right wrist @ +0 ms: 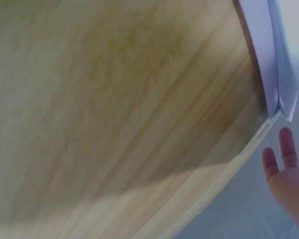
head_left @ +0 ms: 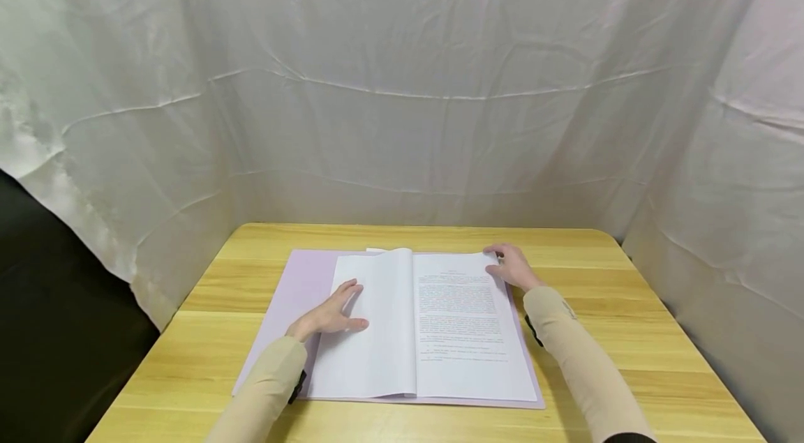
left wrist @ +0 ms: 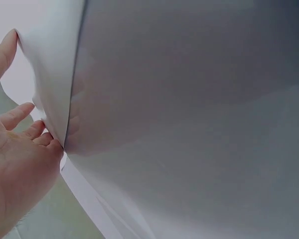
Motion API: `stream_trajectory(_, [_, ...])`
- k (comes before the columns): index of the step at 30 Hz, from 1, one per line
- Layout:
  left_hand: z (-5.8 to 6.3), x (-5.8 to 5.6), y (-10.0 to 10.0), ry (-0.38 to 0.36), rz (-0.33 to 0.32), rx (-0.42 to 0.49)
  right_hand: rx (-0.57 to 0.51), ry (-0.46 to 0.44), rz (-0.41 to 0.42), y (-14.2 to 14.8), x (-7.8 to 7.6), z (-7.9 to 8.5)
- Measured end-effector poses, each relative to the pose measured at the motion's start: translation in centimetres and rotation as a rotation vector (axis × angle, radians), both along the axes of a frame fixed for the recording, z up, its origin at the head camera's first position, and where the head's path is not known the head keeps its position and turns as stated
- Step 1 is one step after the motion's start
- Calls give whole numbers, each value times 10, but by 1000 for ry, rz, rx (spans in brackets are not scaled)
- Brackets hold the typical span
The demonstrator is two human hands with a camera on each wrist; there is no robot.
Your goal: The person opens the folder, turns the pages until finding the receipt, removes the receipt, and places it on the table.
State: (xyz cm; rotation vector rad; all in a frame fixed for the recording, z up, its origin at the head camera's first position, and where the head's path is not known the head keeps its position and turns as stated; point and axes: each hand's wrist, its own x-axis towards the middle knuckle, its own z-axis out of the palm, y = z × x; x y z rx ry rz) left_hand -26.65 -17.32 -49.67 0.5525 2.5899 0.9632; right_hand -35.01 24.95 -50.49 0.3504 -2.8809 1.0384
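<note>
A white printed document (head_left: 461, 331) lies spread on a lilac folder (head_left: 308, 275). Its left-hand page (head_left: 377, 345) is blank and bulges up near the centre fold; lines of text fill the right-hand one. My left hand (head_left: 329, 315) rests at the left-hand page, thumb and fingers spread. In the left wrist view, its fingertips touch the edge of a curving sheet (left wrist: 52, 64). At the top right corner is my right hand (head_left: 514, 267), thumb over the page and fingers by the top edge, apart from each other. The right wrist view shows its other fingers (right wrist: 288, 149) loosely extended.
The document and folder lie on a wooden table (head_left: 603, 317) with rounded far corners. Pale grey curtains (head_left: 440, 143) hang behind and along the sides. Dark material (head_left: 56, 317) shows at the left, below the curtain. A small white paper edge sticks out above the folder's top.
</note>
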Motion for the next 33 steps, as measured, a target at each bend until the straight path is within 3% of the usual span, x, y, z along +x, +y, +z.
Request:
stream_trajectory(9, [-2,-2,-1,-4,-5,-2,-27,10,-104,2,-7,4])
stream_trajectory(22, [-1,-2,-3,2,-17,-4,25,52,-82,3,-7,1])
stream_trajectory(33, [-1,-1,-2,-4,-13,-12,37,82,-134,-1,-3,5])
